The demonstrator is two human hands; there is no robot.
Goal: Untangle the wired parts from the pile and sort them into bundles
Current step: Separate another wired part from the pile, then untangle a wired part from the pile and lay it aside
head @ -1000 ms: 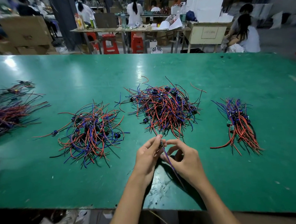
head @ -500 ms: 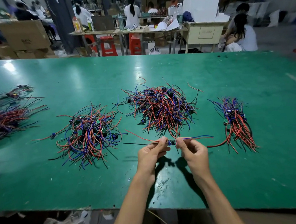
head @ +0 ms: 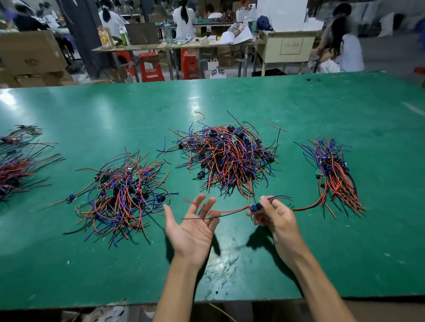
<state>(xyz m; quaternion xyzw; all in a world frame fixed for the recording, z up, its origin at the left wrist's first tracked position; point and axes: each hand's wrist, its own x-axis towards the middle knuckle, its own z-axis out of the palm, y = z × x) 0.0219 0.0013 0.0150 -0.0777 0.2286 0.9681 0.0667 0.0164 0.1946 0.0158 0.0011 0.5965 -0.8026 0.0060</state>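
Half a sec before, both hands pinched the one wired part (head: 255,207) at its middle, wires stretched out either way. Now the left hand (head: 193,228) had let go & turned palm-up, fingers spread; the part's red & black wires lay loosely across those fingers. The right hand (head: 275,213) alone pinched the small blue component btw thumb & fingertips, held above the green table (head: 227,95), just near of the centre pile (head: 227,157).

Judgement: the part looked free of the pile, so this one was untangled & ready to be carried to a bundle, prob. the tidy bundle (head: 335,173) at right.

Long axis ran roughly left-right: red & black leads pointed left over the open palm, the blue lead poked out right past the right hand. Another loose tangle (head: 124,193) sat to the left, w/ more bundles (head: 5,173) at far left edge.
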